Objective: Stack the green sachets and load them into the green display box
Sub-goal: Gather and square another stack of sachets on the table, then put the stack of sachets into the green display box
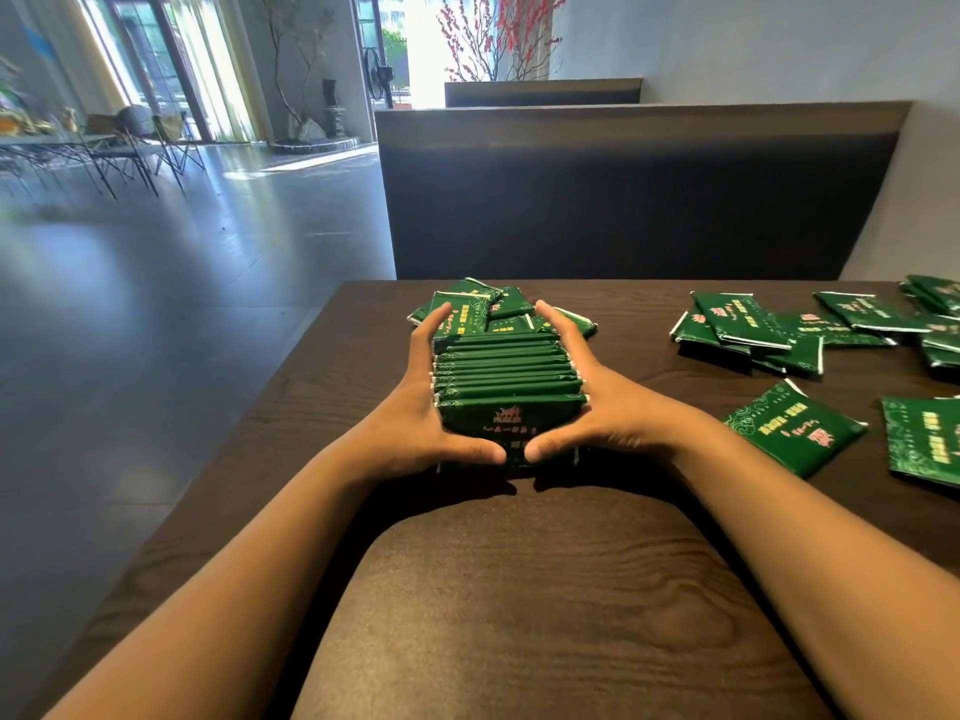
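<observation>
A stack of green sachets stands on edge in a tight row on the dark wooden table. My left hand clasps its left side and my right hand clasps its right side. Both sets of fingers run along the stack's flanks, and the thumbs wrap round the nearest sachet until they almost touch. A small heap of loose sachets lies just behind the stack, partly hidden by my fingers. No green display box shows in this view.
Several more loose green sachets lie scattered over the right of the table, two of them near my right wrist. A dark padded bench back rises behind the table. The table's left edge drops to the floor.
</observation>
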